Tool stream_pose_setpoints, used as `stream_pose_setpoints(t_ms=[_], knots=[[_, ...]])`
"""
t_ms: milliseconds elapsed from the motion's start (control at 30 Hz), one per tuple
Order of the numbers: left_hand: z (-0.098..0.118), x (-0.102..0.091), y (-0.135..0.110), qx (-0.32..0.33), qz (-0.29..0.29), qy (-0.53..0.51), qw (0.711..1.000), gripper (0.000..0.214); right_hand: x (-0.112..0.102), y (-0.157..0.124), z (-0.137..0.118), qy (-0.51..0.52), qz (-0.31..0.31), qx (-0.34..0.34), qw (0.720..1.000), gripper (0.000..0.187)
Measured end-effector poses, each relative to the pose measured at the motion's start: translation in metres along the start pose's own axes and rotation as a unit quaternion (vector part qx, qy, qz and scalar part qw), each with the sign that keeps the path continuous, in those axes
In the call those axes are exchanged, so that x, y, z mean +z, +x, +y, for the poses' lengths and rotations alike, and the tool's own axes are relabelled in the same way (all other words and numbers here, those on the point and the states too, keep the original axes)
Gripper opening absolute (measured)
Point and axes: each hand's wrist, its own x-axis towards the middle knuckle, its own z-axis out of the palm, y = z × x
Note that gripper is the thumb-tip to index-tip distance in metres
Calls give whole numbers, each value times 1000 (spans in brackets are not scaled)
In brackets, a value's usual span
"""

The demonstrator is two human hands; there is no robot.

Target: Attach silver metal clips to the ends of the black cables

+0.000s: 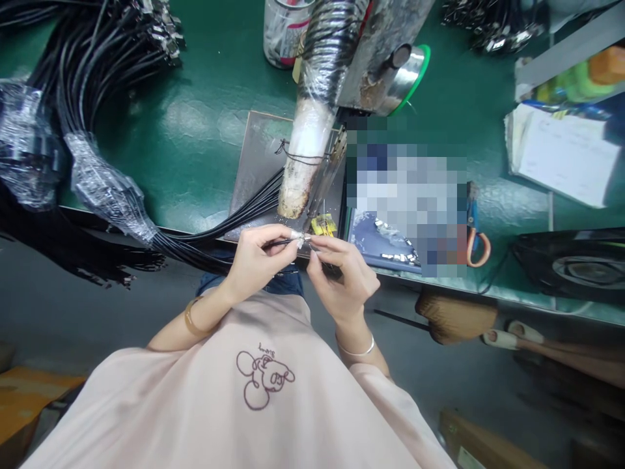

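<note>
My left hand (261,255) pinches a black cable (279,243) close to its end, at the front edge of the bench. Facing it, my right hand (344,270) has thumb and forefinger closed at a small metal connector (303,239) on the cable's tip. White material, perhaps a finger wrap, shows at the left fingertips. Just behind the fingers lies a small yellow block (323,225). A bundle of black cables (244,212), wrapped in clear film on the left, runs behind my left hand onto a dark plate (258,150).
A film-wrapped duct (312,124) comes down over the plate. Blue tray (385,251) with small metal parts and orange-handled scissors (478,247) are on the right. A green-rimmed spool (407,81), a jar (286,32), papers (561,153) and cable bundles (107,65) stand farther back.
</note>
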Motion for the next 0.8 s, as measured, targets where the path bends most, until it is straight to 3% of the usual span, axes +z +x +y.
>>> stream_pose_setpoints(t_ms=[267,800], knots=[[-3,1,-4,94,7,63,994,10,1,0,1,5,3,8,1000,20],[-1,1,-3,114,17,122,986,11,5,7,2,0,-1,19,1000,20]])
